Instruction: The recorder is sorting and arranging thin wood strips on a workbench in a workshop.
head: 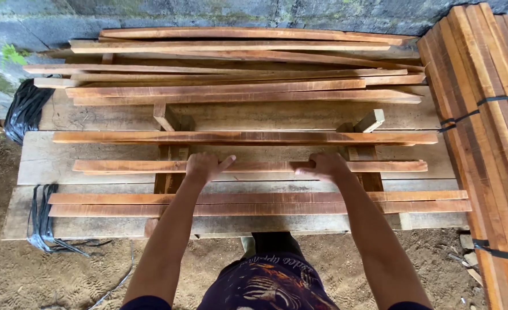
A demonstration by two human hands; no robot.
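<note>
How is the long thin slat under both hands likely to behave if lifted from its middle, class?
The slat is long and thin, so it would probably sag or flex slightly at the ends. It looks light for its length. Flat-faced, it should slide rather than roll. The left hand and right hand rest spaced apart, which likely keeps it level.

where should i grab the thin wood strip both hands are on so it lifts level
Probably near the middle of the strip, hands spread as the left hand and right hand are now, coming from the near side. It is long, thin and lies flat across the bench.
</note>
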